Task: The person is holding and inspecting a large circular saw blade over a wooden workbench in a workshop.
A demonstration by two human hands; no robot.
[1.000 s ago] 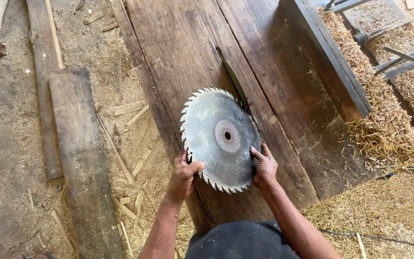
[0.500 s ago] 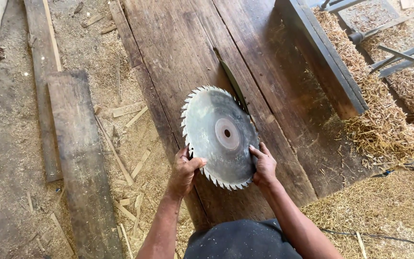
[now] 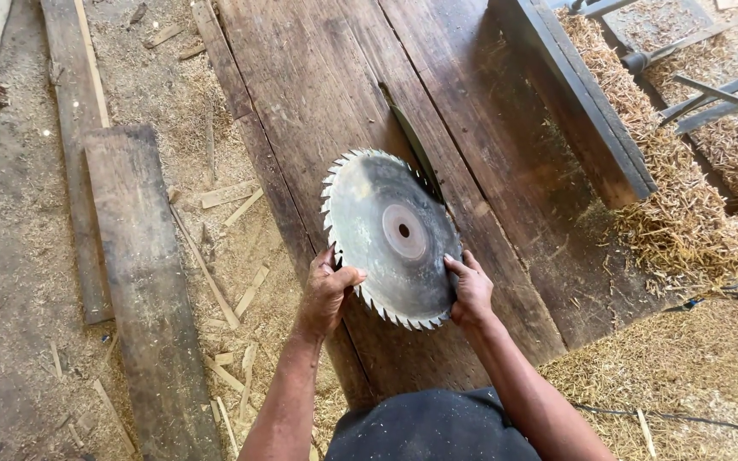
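Observation:
A large round circular saw blade (image 3: pixel 390 235), grey metal with teeth around its rim and a small centre hole, is held tilted over a dark wooden table (image 3: pixel 318 94). My left hand (image 3: pixel 326 293) grips its lower left edge with the thumb on the face. My right hand (image 3: pixel 471 290) holds the lower right edge. Just behind the blade, a narrow slot (image 3: pixel 412 141) runs along the table top, its near end hidden by the blade.
A thick dark beam (image 3: pixel 578 98) lies on the table's right side. Heaps of wood shavings (image 3: pixel 685 213) lie to the right. On the sawdust-covered floor at left lie a wide plank (image 3: pixel 143 282), a longer board (image 3: pixel 74 128) and several small offcuts.
Both hands keep the same grip on the blade. The blade has shifted only slightly over the table, staying near the slot.

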